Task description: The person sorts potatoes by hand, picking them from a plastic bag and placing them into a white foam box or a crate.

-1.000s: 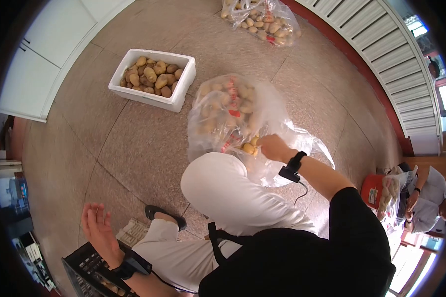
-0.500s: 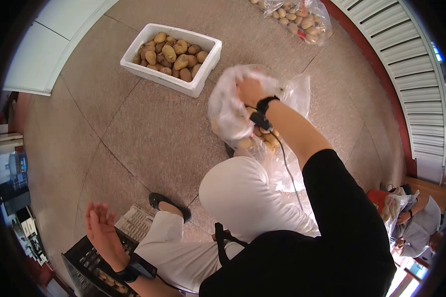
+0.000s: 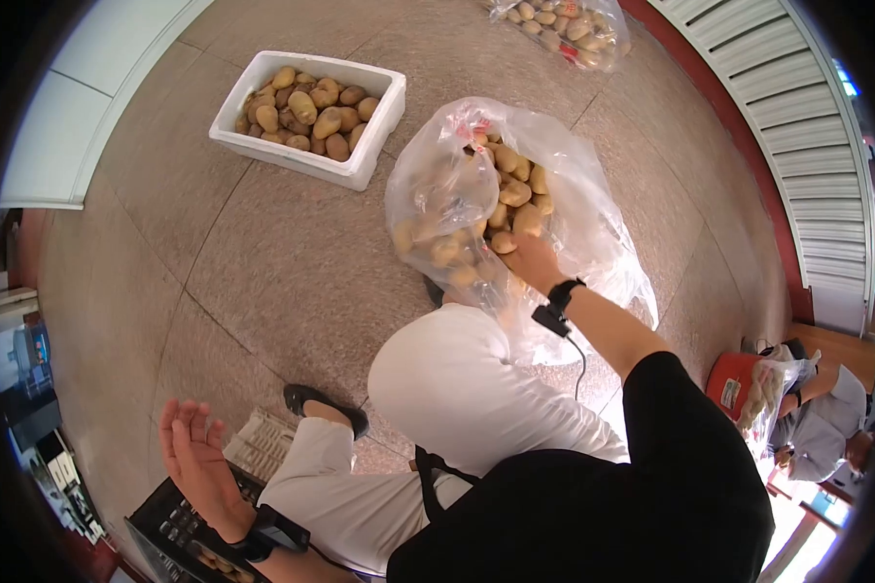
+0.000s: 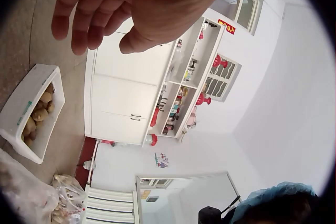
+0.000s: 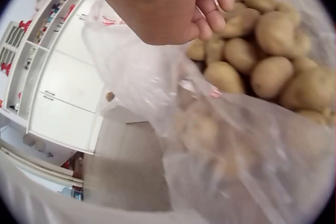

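Hands (image 3: 537, 260) — right one at rounded potatoes (image 3: 515, 193), crinkled plastic bag (image 3: 430, 189).

Potatoes (image 3: 513, 194) lie in the bag (image 3: 593, 223) at my twelve o'clock; the box (image 3: 379, 131) sits at eleven, the crate (image 3: 148, 532) at nine.

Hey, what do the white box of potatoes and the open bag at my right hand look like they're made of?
The white box looks like matte polystyrene foam, judging by its thick walls and rounded corners, though its grain isn't visible. The bag seems thin, glossy plastic film: it creases, catches light and lets potatoes show through.
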Motion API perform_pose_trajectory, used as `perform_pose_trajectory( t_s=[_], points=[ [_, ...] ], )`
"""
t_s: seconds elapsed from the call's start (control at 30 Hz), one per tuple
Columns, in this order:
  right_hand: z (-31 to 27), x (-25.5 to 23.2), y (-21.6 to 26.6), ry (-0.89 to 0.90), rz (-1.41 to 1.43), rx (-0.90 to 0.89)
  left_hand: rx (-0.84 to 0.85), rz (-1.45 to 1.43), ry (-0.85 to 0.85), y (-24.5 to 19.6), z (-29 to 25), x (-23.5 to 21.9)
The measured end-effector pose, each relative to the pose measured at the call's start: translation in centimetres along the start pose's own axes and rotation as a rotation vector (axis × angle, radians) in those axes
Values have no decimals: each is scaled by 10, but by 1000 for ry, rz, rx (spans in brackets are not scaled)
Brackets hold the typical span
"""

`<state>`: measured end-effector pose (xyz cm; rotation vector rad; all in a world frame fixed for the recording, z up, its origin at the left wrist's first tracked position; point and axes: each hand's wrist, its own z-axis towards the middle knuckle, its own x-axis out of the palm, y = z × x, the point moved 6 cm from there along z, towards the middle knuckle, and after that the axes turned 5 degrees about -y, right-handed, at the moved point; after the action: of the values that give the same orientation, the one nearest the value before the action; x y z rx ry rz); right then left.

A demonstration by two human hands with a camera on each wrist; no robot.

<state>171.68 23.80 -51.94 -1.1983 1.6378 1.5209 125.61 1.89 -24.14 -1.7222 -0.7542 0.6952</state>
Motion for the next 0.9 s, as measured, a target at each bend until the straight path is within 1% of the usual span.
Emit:
perform_pose_trajectory(
  t_s=[0.07,0.13,0.2,0.23,0.3,0.33,0.4,0.43,0.5,0.53,0.6,0.63,0.7,0.73,0.8,0.83,0.9],
  points=[
    [-33,21,-32,41,-54,20,-5,17,-3,0,-2,2],
    [-57,27,-34,61,-69,20,4,21,-2,1,-3,4],
    [-73,43,-17,298,-37,173,13,29,-7,2,-3,4],
    [-76,53,-13,298,-34,173,3,19,-8,3,-3,4],
    [-73,68,11,245,132,16,-2,8,-7,3,-2,6],
    [-69,72,19,243,134,15,-1,18,-11,3,-2,7],
    [-57,72,51,385,252,21,5,31,-10,4,-2,7],
    [-48,72,60,380,258,19,4,43,-12,4,-1,7],
    [-30,61,96,231,408,-288,8,56,-12,4,-1,8],
    [-21,60,106,226,412,-289,9,59,-22,4,-2,10],
    [-19,66,137,531,456,-403,11,63,-26,3,-2,12],
    [-18,74,139,529,459,-403,5,51,-28,4,-2,11],
    [-35,78,166,524,442,-886,2,41,-35,5,-2,8],
    [-36,81,165,525,444,-889,0,34,-24,5,-1,8],
    [-44,84,155,927,419,-604,-2,26,-17,6,0,6],
    [-37,93,141,775,422,-594,4,37,-10,7,1,4],
    [-20,66,116,480,547,-272,-7,55,-11,8,-3,1]
  ],
)
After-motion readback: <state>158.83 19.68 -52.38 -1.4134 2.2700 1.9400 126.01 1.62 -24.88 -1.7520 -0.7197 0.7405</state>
